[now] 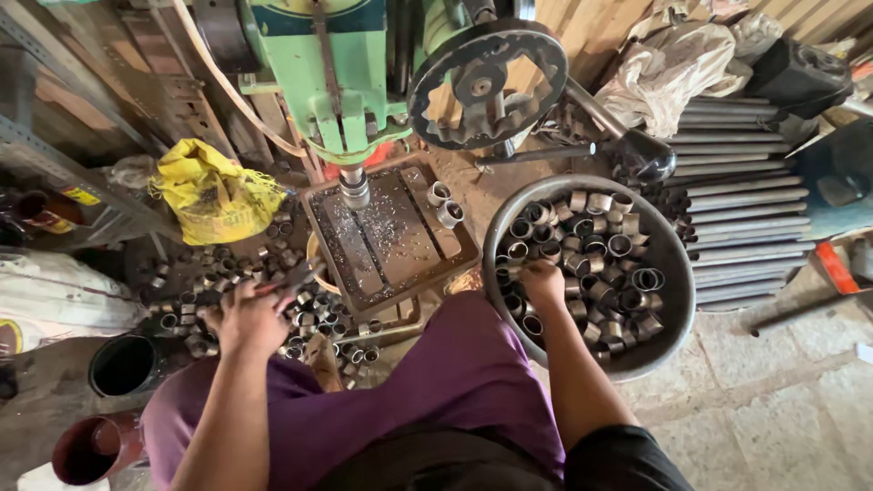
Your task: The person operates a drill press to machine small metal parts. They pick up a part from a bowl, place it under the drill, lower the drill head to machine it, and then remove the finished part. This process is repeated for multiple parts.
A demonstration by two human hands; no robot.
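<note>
Head view, looking down past purple-clad knees at a green drill press (341,82) with one spoked handwheel (485,84) and one black-knobbed lever (637,150). The right hand (543,280) reaches into a round metal bowl (677,264) on the right, fingers curled together among short steel rings (600,255); whether it grips one I cannot tell. The bowl holds dozens of these rings, too many to count. Two more rings (444,203) stand side by side on the far right of the press's slotted table (386,241), just right of the drill spindle (354,186).

The left hand (247,316) is on the left, over a loose heap of rings (227,273) spread on the floor, again dozens. Its fingers are closed on a thin dark tool (289,280) that points toward the press table.

Far left of the heap sits one crumpled yellow bag (214,193). Near left stand two open cans, one black (125,364) and one dark red (91,447). Right of the bowl lies a stack of long grey rods (746,195), a dozen or more, with one bundle of pale cloth (677,59) beyond them at the far right
</note>
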